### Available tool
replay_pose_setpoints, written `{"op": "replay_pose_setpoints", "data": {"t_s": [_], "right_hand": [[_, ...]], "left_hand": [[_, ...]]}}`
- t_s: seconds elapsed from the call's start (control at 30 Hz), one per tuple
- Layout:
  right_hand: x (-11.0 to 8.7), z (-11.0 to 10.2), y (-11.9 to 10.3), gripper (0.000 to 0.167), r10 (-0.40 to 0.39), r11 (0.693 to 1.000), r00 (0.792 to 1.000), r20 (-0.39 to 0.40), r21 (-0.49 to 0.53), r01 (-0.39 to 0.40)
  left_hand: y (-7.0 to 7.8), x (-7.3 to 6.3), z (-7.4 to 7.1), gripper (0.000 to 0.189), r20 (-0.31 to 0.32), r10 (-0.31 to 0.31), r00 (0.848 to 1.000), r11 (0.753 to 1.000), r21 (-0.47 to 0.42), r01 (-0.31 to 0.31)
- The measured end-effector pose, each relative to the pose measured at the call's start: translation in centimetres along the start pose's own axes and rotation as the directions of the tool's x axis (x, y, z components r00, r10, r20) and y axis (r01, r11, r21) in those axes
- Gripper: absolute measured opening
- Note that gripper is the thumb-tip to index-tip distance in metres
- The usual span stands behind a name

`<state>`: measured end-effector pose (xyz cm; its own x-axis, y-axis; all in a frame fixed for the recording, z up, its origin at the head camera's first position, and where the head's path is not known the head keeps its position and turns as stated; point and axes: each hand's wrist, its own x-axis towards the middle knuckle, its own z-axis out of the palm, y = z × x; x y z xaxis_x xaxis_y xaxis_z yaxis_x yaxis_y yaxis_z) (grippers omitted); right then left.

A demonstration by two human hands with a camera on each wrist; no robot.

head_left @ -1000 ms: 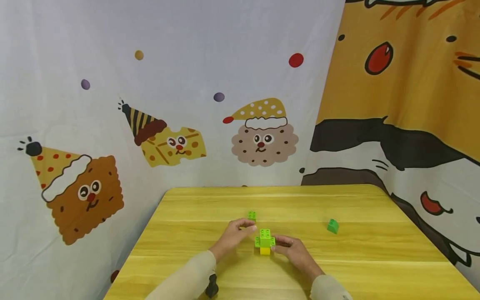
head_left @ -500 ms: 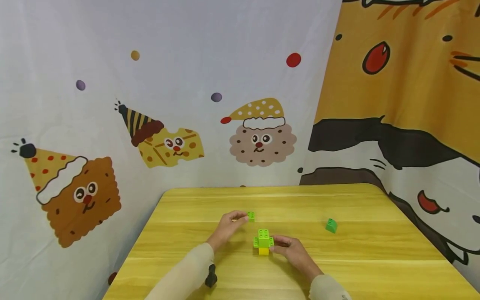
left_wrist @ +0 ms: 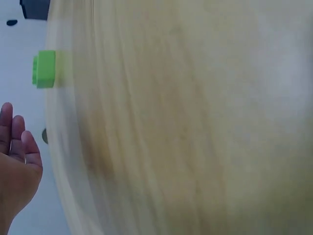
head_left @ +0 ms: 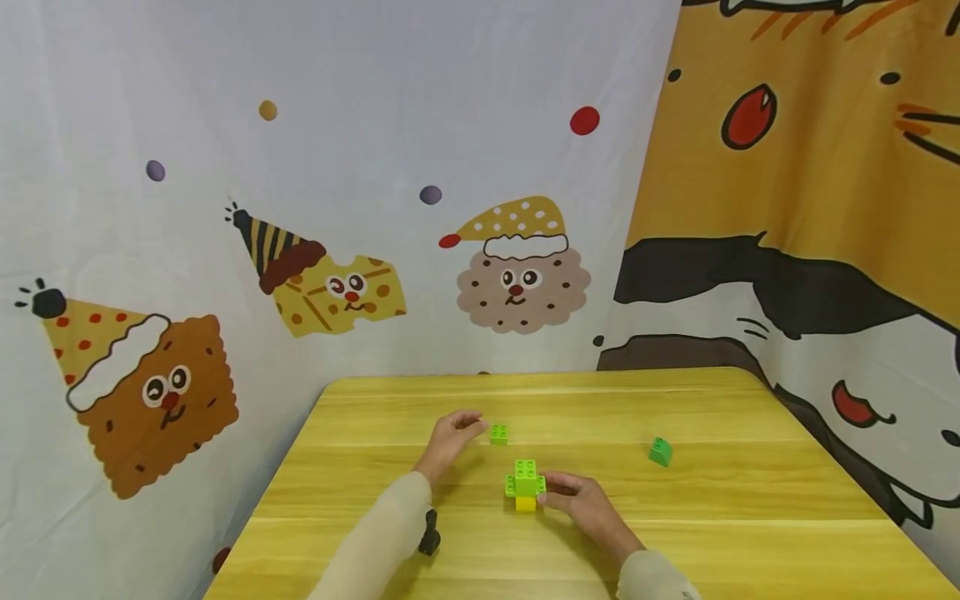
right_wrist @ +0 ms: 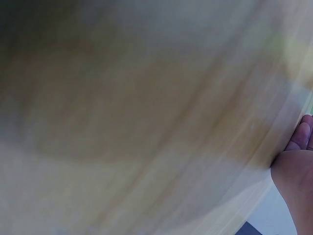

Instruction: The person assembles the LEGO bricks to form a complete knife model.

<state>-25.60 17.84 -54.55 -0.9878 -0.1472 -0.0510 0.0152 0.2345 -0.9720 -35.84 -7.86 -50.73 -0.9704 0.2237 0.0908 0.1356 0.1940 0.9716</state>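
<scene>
A small stack of toy building blocks stands upright on the table, with a lime-green block (head_left: 525, 472) on top, studded green ends jutting out at both sides, and a yellow block (head_left: 525, 504) at the bottom. My right hand (head_left: 590, 506) holds the stack's right side between thumb and fingers; the right wrist view catches only part of that hand (right_wrist: 296, 164). Farther back, a loose lime-green block (head_left: 498, 435) lies studs up. Just left of it is my left hand (head_left: 450, 439), fingers loosely bent and holding nothing. The left wrist view shows a gap between the hand (left_wrist: 19, 169) and a green block (left_wrist: 46, 69).
A darker green block with a sloped side (head_left: 661, 452) lies to the right on the wooden table (head_left: 735, 533). Behind the table hangs a cloth (head_left: 360, 150) printed with cartoon figures. A black device (head_left: 430, 533) is at the left sleeve's cuff.
My left hand has moved back and left, from near the stack to beside the loose green block, and its fingertips now stand slightly off it. The right hand stays at the stack.
</scene>
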Motion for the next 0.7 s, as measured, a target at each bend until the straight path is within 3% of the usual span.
{"op": "replay_pose_setpoints", "data": {"t_s": [0.03, 0.13, 0.27, 0.7], "right_hand": [[0.0, 0.0, 0.0, 0.055, -0.002, 1.000, 1.000, 0.002, 0.003, 0.002], [0.0, 0.1, -0.1, 0.055, -0.004, 1.000, 1.000, 0.004, 0.000, 0.004], [-0.2, 0.1, -0.5, 0.052, 0.002, 1.000, 1.000, 0.004, -0.001, -0.001], [-0.3, 0.1, -0.6, 0.051, 0.001, 1.000, 1.000, -0.010, -0.004, -0.001]], "left_hand": [[0.5, -0.3, -0.1, 0.045, 0.007, 0.001, 1.000, 1.000, 0.002, -0.002], [0.1, 0.0, -0.1, 0.048, 0.008, -0.001, 1.000, 1.000, 0.010, 0.001], [-2.1, 1.4, 0.2, 0.049, -0.002, -0.028, 1.000, 0.999, 0.031, 0.028], [-2.9, 2.9, 1.0, 0.052, 0.055, -0.072, 0.996, 0.986, 0.157, 0.062]]}}
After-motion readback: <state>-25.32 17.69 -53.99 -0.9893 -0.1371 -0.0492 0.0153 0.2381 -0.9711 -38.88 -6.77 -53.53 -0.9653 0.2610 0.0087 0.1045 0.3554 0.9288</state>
